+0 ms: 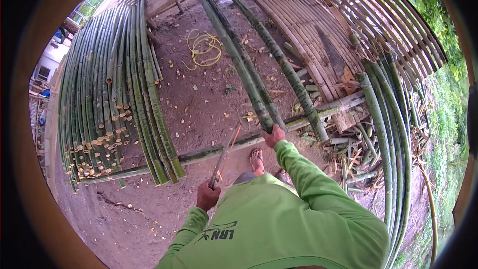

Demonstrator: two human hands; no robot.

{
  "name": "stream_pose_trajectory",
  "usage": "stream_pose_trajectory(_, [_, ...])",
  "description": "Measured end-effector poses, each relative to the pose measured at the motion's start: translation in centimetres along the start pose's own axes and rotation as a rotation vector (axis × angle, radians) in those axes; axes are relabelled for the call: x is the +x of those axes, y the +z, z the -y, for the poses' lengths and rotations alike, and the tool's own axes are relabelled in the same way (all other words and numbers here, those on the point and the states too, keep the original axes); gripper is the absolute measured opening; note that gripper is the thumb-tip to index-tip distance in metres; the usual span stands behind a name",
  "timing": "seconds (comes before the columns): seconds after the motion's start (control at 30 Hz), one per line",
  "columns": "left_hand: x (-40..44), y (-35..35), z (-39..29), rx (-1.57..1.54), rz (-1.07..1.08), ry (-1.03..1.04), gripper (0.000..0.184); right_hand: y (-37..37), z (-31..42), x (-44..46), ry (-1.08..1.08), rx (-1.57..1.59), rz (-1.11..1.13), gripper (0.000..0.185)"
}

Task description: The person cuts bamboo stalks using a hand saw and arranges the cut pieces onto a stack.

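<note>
My left hand (207,195) is closed around the dark handle of a long, thin blade-like tool (222,156), which points up and away from me beside a thin orange strip. Wrapped over the near end of a long green bamboo pole (234,52) is my right hand (274,135). A second pole lies against that one, and another bamboo pole (289,69) lies apart on the right. These poles rest across a horizontal bamboo rail (199,155) in front of my feet.
A large stack of cut bamboo (94,84) lies at left. A coiled yellow hose (203,50) is on the dirt. At right are a slatted bamboo platform (303,25), more long poles (386,134) and a heap of offcuts (366,154).
</note>
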State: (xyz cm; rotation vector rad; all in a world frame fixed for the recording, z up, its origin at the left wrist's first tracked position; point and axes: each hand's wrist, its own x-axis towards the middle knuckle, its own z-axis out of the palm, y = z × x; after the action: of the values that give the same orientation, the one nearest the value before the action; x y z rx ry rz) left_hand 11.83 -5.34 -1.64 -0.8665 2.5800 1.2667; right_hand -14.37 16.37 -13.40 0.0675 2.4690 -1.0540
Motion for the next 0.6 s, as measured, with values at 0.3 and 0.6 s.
stream_pose_trajectory(0.3, [0.7, -1.8, -0.3, -0.068, 0.003, -0.081, 0.017, 0.8, -2.9, 3.8, -0.11, 0.061, 0.16, 0.054])
stream_pose_trajectory(0.6, [1.6, -2.0, 1.6, -0.129, -0.016, -0.121, 0.019, -9.9, -2.2, 4.9, -0.205, -0.116, 0.083, 0.036])
